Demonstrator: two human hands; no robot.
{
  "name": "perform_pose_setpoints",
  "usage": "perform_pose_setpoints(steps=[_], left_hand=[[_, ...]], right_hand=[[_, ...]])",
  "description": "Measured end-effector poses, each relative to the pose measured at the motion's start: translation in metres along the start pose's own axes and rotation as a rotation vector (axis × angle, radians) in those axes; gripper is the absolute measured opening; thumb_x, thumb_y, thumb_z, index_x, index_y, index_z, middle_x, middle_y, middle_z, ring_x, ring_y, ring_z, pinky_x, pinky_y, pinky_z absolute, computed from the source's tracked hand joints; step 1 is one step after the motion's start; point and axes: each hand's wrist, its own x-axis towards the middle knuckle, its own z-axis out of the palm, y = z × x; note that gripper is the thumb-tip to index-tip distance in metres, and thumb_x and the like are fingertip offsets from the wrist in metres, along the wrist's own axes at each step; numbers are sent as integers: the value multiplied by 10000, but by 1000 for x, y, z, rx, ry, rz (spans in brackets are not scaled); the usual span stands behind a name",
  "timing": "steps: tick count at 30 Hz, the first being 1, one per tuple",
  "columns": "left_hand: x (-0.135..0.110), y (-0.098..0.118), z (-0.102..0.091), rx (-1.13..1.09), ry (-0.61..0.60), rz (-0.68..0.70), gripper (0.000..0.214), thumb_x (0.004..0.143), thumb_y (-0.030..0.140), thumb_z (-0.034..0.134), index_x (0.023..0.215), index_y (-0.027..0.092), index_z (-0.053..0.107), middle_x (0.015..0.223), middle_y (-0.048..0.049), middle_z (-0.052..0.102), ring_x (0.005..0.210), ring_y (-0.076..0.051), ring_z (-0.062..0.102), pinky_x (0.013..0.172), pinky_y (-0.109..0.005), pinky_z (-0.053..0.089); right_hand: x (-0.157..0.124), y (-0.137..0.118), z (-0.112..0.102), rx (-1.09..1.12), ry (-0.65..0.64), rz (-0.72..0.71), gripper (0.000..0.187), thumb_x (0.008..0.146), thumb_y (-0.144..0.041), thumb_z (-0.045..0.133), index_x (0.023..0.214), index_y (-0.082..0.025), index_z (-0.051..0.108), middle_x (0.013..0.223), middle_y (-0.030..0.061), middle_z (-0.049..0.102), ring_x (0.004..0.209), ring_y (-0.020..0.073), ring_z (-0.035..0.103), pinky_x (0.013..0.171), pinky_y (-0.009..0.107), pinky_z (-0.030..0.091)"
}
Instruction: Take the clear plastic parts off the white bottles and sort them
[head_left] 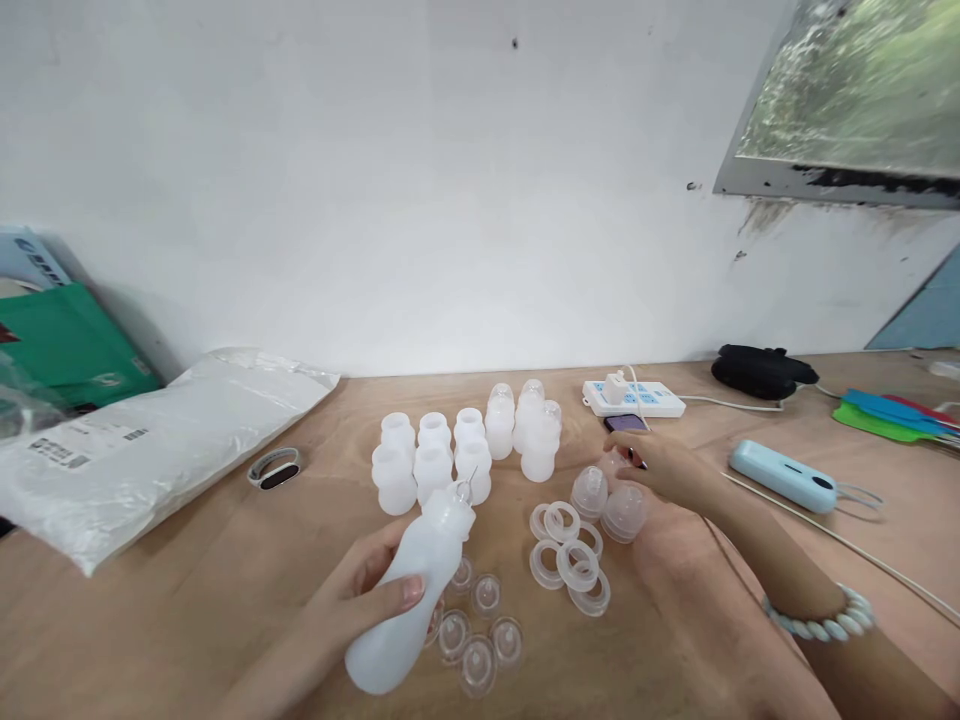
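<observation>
My left hand point(379, 590) is wrapped round a white baby bottle point(405, 615), tilted with its neck up and to the right. A clear nipple point(461, 492) with a thin pointed tip sits in its collar. At the right, my right hand point(652, 462) has its fingers closed on a clear domed cap point(615, 462), partly hidden by them. Two more clear domed caps, a near one point(624, 513) and one beside it point(589, 492), stand close by. Several ring collars point(577, 566) lie in a loose pile, and several clear nipples point(478, 664) are spread below the bottle.
Several open white bottles point(394, 480) stand behind my left hand, beside three capped bottles point(538, 450). A power strip point(637, 398), phone point(625, 423), blue device point(782, 476) and black pouch point(761, 371) lie right. A wristband point(274, 468) and white plastic parcel point(142, 440) lie left.
</observation>
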Motion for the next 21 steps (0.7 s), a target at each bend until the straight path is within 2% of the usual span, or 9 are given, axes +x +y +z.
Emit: perform_pose_setpoints(steps=[3,6,8,11,12,15,16,18,21], left_hand=[[2,4,2,115,65,33,531,789,551,719,1215,240,654,977,-36,681,740,-185,578,665,-275,459],[3,11,7,245,120,37,527,811,515,701,1258,246,627,1052,-39,710,912,-253,617,786,-325,490],[5,17,13,375,144,45,510,826,489,694,1275,262,612,1095,-31,717,1009,-283,620,868,-357,491],[11,25,24,619,212,74,499,823,442,712,1281,280,596,1241,-37,684,1137,-322,593,977,-409,460],[14,26,28,698,231,95,501,822,424,715,1285,279,588,1275,-45,667,1158,-330,586,992,-422,452],[23,26,39,925,212,176,458,852,354,666,1293,288,563,1237,-64,658,1060,-315,634,903,-416,494],[26,24,42,1001,196,208,440,861,330,643,1292,296,559,1198,-63,657,998,-304,651,849,-402,508],[30,20,48,1145,177,263,444,860,270,604,1299,294,544,1142,-67,646,906,-287,658,778,-385,514],[34,16,54,1261,152,291,443,844,207,579,1285,224,538,1146,-104,623,903,-289,641,793,-401,513]], right_hand=[[-1,5,4,39,-74,-17,274,682,-83,630,901,-227,708,743,12,714,663,189,662,571,253,435],[-7,2,-3,90,-56,-28,272,775,-122,576,994,-221,704,788,26,724,688,195,666,598,277,462],[-12,-9,-11,108,0,-25,255,869,-177,506,1050,-214,681,813,38,718,727,209,663,640,312,477],[-22,-41,-18,185,79,-36,233,957,-291,445,1028,-221,656,807,35,705,744,208,653,674,338,482],[-25,-54,-17,321,64,-70,235,965,-341,460,1009,-215,653,787,35,701,718,201,649,659,334,481],[-35,-90,-4,791,-124,-130,323,943,-454,513,1151,-218,586,778,14,695,673,173,645,609,294,491],[-37,-100,3,911,-181,-125,365,923,-497,531,1146,-210,572,770,13,690,639,164,634,565,276,479],[-39,-114,15,1035,-244,-73,412,882,-557,582,1090,-202,565,676,-15,653,544,141,595,478,236,425],[-38,-122,27,1080,-235,29,380,817,-540,688,929,-203,554,589,-58,587,450,105,534,421,203,375]])
